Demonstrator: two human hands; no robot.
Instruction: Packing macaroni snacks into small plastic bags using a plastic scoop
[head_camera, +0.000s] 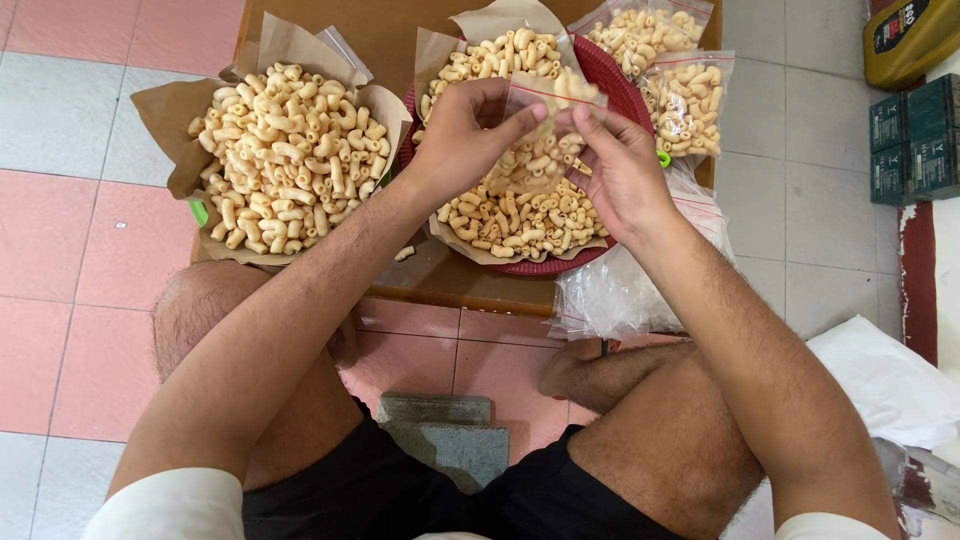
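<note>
Both hands pinch one small clear bag (540, 125) of pale curled snacks: left hand (465, 135) fingers closed on its top left corner, right hand (620, 170) fingers on the right edge. Below the fingers, a paper-lined red basket (610, 75); right of them, filled clear bags (690, 100); on the bench (450, 285).

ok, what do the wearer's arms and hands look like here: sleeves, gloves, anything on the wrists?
Both are bare: no gloves, rings, watch or bands on the left hand or right hand. Forearms are uncovered and hairy. Short white sleeves show at the bottom edge, left sleeve and right sleeve.
</note>
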